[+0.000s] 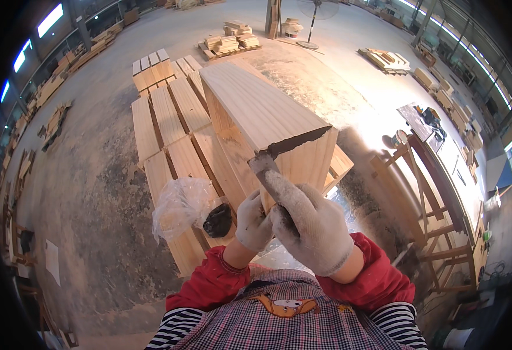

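Note:
A long pale wooden box [267, 111] lies in front of me, with a strip of dark filler [296, 142] smeared along its near top edge. My right hand [317, 230], in a white work glove, grips a putty knife; the flat metal blade [261, 163] of the putty knife touches the left corner of that edge. The index finger lies stretched along the knife, and the handle is hidden in the palm. Close beside it, below the corner, my gloved left hand [252, 223] has its fingers curled in. Whatever they hold is hidden. Dark smudges mark the right glove.
Several wooden boxes [171, 111] are stacked beneath and left of this one. A clear plastic bag [180, 204] with a black lump [217, 220] rests on them. To the right stands a workbench [442, 169] with tools. A pallet of wood pieces [229, 44] and a fan [312, 23] stand farther off.

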Demonstrator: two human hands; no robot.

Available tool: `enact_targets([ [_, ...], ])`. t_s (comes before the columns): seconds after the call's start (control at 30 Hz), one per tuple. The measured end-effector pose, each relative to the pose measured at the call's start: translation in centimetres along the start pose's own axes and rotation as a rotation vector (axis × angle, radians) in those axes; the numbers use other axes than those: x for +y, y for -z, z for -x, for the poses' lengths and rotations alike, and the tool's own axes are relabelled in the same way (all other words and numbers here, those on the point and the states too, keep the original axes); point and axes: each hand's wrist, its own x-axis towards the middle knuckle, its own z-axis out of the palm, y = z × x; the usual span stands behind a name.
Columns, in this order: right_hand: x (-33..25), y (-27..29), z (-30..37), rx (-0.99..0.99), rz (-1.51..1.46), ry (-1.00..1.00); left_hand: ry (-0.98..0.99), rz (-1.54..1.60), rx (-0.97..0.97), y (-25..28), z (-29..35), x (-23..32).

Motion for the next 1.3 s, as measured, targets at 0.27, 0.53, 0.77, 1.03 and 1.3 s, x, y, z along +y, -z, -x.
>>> enact_targets([
  [0.27,0.4,-0.3,-0.1,0.051,-0.048,0.001,-0.013,0.024,0.014,-0.2,-0.1,0.5],
  [0.53,0.3,0.4,-0.3,0.046,-0.076,0.021,-0.012,-0.002,0.009,-0.3,-0.2,0.7],
  [0.77,0.0,2.4,0.0,-0.135,0.014,0.042,-0.018,-0.135,0.014,0.0,-0.1,0.8],
  [1.03,0.1,5.2,-1.9,-0.230,0.358,0.198,0.043,-0.136,0.028,-0.2,-0.2,1.8],
  [1.3,0.1,7.2,-3.4,-0.260,0.529,0.253,0.075,-0.103,0.028,0.0,-0.4,2.4],
])
